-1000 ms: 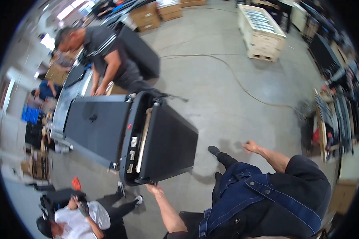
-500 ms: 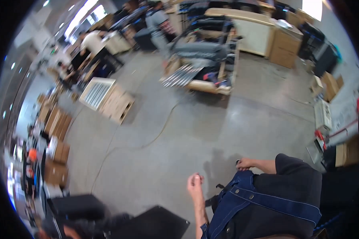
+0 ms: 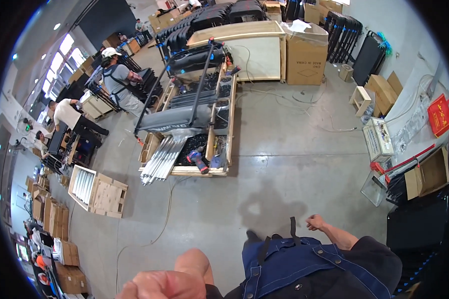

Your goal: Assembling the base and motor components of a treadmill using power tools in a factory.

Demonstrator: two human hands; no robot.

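Observation:
My left hand (image 3: pixel 160 285) is raised close to the view at the bottom edge. It looks large, its fingers curl in, and the edge cuts part of it off; nothing shows in it. Farther right, my right hand (image 3: pixel 314 222) hangs in front of my body over the floor, fingers folded, with no object visible in it. Neither hand touches anything I can see. Between them is the dark blue apron (image 3: pixel 289 264) I wear, with straps and buttons. A dark shoe (image 3: pixel 253 236) shows just past it.
Ahead stands a wooden workbench (image 3: pixel 219 172) bearing silver tubes (image 3: pixel 162 158), a power drill (image 3: pixel 198 160) and a black frame. A wooden crate (image 3: pixel 108 195) sits left. A cable (image 3: pixel 168 209) crosses the floor. Cartons (image 3: pixel 307 62) and a red bag (image 3: pixel 440 115) are right. Co-workers (image 3: pixel 122 82) stand far left.
The view has swung; the workbench and crate now appear farther left and lower. My left hand has come up nearer the view, and my right hand has shifted slightly lower and to the right.

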